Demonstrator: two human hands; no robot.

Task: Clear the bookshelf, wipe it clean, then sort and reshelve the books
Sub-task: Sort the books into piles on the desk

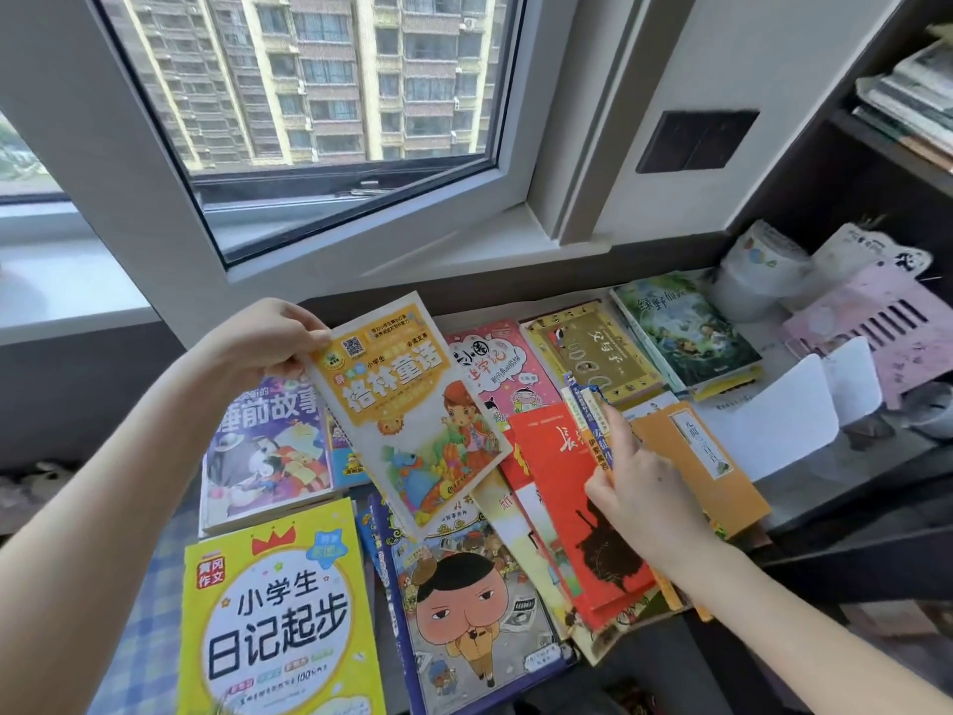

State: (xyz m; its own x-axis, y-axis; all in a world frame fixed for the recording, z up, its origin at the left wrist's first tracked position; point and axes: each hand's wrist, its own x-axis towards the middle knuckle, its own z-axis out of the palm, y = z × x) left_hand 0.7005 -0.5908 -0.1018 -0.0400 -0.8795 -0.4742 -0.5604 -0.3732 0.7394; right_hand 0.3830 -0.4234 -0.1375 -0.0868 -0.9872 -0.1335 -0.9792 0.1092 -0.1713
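Head view: your left hand pinches the upper left corner of an orange-and-white paperback with a cartoon girl on its cover, holding it tilted above the spread of books at the centre of the frame. Your right hand, at centre right, has its index finger stretched up against the edges of a few slim books wedged between a red paperback with a black silhouette and a plain orange paperback with a white label. The thumb rests on the red cover; whether that hand actually grips anything cannot be told.

The rest of the books lie flat and overlapping on the grey tabletop beneath the window. A bright yellow diary workbook sits at lower left, a purple storybook above it, and a green forest-cover book at upper right. The dark bookshelf stands along the right edge, with a stack of books lying on its upper shelf.
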